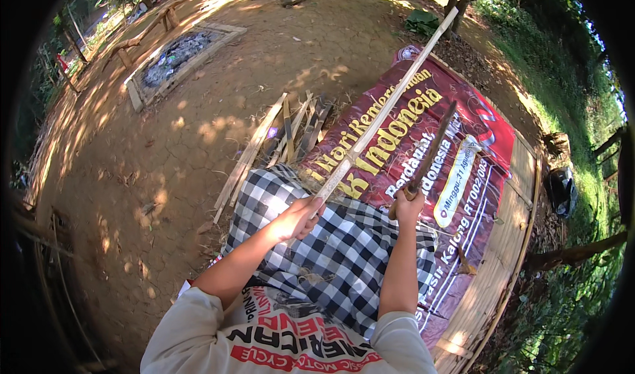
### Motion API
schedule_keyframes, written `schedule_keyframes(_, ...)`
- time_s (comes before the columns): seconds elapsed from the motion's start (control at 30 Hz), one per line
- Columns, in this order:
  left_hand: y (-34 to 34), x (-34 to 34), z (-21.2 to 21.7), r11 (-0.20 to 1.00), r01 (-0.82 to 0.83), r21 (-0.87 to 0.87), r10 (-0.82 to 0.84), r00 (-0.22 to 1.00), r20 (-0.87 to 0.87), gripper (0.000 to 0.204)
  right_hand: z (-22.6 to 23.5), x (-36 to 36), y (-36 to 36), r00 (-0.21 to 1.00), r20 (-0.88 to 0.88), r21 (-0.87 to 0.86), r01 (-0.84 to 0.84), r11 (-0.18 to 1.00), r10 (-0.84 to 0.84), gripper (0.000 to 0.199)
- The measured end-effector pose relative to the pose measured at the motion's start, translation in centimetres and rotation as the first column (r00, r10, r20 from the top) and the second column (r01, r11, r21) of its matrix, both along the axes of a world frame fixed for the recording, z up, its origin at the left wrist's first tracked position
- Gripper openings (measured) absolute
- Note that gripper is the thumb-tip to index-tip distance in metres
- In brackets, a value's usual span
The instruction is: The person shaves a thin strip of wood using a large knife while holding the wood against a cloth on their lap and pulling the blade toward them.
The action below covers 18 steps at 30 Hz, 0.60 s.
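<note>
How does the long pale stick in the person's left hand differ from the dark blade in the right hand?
The pale stick is light tan; the dark blade is nearly black. The stick is much longer, reaching far past the red banner, while the blade ends over it. The left hand grips the stick near its lower end; the right hand holds the blade by its handle. Both slant up and to the right.

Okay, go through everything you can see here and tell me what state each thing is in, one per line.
Left hand: closed around the bamboo strip.
Right hand: closed on the knife handle.
Bamboo strip: long, held slanting up and away.
Knife: raised, blade pointing away.
Checkered cloth: spread over the lap.
Red banner: laid flat on the bamboo platform.
Cut strips: piled on the ground.
</note>
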<state>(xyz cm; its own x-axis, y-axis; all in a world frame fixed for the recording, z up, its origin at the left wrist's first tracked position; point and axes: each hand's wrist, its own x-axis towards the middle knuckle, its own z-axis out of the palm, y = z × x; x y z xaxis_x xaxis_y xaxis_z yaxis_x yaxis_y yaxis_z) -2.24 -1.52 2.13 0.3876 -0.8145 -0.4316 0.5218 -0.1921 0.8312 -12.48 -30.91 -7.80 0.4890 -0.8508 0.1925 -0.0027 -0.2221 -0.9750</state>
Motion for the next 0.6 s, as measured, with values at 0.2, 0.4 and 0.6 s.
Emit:
schedule_keyframes(0.2,2.4,0.8,-2.9,0.995,-0.014,0.1,-0.011,0.969,0.245,0.033,2.9,0.3,2.7,0.907,-0.288,-0.278,-0.385,0.88,0.306,0.03)
schedule_keyframes(0.4,10.0,1.7,-3.9,0.975,-0.084,0.207,-0.02,0.889,0.457,0.034,3.8,1.0,4.5,0.864,-0.252,-0.155,-0.48,0.863,0.436,0.027)
schedule_keyframes(0.6,15.9,1.4,-2.1,0.894,-0.182,0.409,-0.19,0.673,0.715,0.036,4.0,0.7,4.5,0.836,-0.176,0.017,-0.525,0.851,0.52,0.021)
